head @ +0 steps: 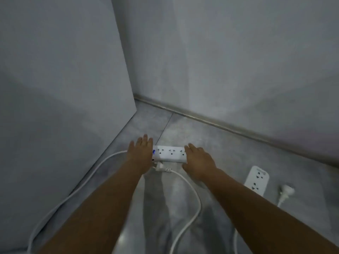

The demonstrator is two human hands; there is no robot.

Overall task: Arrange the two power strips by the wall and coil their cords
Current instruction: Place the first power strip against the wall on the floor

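Observation:
A white power strip [169, 153] lies across the grey floor, a blue light glowing at its left end. My left hand [140, 154] covers that left end with flat, extended fingers. My right hand [199, 162] rests on the strip's right end, fingers stretched forward. Whether either hand grips it I cannot tell. A white plug [161, 168] sits in the strip's near side, and its cord [194, 198] loops toward me. Another white cord [73, 193] curves off along the left wall. A second white power strip [256, 180] lies to the right, partly behind my right forearm.
A loose white plug [286, 189] with its cord lies right of the second strip. A grey wall panel [64, 107] stands close on the left. The back wall's baseboard [211, 119] runs diagonally behind the strips. The floor is grey tile.

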